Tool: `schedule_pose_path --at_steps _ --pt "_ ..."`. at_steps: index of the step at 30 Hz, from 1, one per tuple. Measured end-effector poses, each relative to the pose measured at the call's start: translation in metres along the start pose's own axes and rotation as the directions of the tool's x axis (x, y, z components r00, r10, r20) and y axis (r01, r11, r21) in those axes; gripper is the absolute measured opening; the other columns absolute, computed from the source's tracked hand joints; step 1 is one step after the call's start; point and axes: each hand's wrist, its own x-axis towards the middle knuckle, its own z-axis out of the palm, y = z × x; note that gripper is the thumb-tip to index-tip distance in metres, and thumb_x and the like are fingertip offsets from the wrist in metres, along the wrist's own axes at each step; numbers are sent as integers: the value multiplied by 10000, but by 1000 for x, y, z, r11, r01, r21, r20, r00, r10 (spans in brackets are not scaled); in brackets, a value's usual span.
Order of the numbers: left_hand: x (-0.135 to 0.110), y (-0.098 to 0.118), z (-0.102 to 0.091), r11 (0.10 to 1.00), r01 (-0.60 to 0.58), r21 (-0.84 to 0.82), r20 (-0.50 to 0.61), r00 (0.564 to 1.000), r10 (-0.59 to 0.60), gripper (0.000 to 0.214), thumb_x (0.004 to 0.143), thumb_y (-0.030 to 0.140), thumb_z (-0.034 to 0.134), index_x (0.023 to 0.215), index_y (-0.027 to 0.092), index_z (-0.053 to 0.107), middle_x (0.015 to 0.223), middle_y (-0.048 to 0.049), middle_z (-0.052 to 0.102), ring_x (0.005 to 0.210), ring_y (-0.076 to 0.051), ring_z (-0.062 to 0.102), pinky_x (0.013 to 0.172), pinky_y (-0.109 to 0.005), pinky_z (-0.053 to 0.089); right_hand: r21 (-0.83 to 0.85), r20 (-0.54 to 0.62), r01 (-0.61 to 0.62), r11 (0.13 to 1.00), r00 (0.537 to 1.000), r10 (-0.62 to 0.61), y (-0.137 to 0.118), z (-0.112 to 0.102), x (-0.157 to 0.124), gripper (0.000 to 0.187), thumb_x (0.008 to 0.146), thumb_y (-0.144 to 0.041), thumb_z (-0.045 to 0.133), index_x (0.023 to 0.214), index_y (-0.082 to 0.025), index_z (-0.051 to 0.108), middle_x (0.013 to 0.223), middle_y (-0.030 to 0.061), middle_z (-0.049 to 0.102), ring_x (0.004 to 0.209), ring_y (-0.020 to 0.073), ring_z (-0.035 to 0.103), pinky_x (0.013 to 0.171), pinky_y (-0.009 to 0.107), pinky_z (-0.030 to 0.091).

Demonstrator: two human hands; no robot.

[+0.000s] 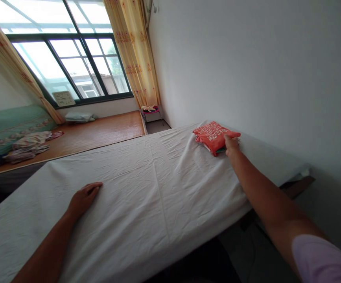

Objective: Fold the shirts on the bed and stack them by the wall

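Note:
A folded red garment with white lettering [213,135] lies on the far right part of a white cloth-covered table [141,184], near the wall. Other folded cloth, with a bit of green, shows under its edge. My right hand [231,144] reaches out to the near right corner of the red garment and grips it, thumb on top; the fingers underneath are mostly hidden. On the left, my left hand [84,197] rests on the white cloth with its fingers stretched out and nothing in it. The white cloth has creases and a long fold line down its middle.
Behind the table stands a low bed with a brown mat [108,129], holding a folded pillow [78,117] and crumpled clothes [31,143]. A square clock [64,99] leans at the window. A small pink stool [151,111] is in the corner. The white wall [247,70] borders the right side.

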Motion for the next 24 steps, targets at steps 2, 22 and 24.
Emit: schedule_pose_path --at_steps 2,22,24 --pt "0 -1 1 1000 -9 11 -7 1000 9 458 823 504 415 1025 219 711 1129 -60 699 1058 -248 644 976 -375 483 -239 -130 106 965 982 -140 -15 -5 8 435 830 -298 452 1237 -145 477 1233 170 540 1130 293 532 951 499 453" --pt "-12 21 2 998 37 60 -40 999 -35 453 836 423 391 1098 191 678 1166 -78 652 1103 -229 588 1029 -371 429 -631 500 526 570 838 -220 27 5 33 546 945 -418 282 1337 -134 534 1333 185 555 1215 298 511 1042 461 349" --pt "-12 21 2 998 37 52 -43 998 -35 455 838 427 387 1096 192 679 1162 -75 653 1106 -225 587 1030 -363 427 -627 362 442 641 894 -263 30 -4 41 495 924 -308 299 1262 -98 594 1248 213 607 1182 298 539 1014 436 378"
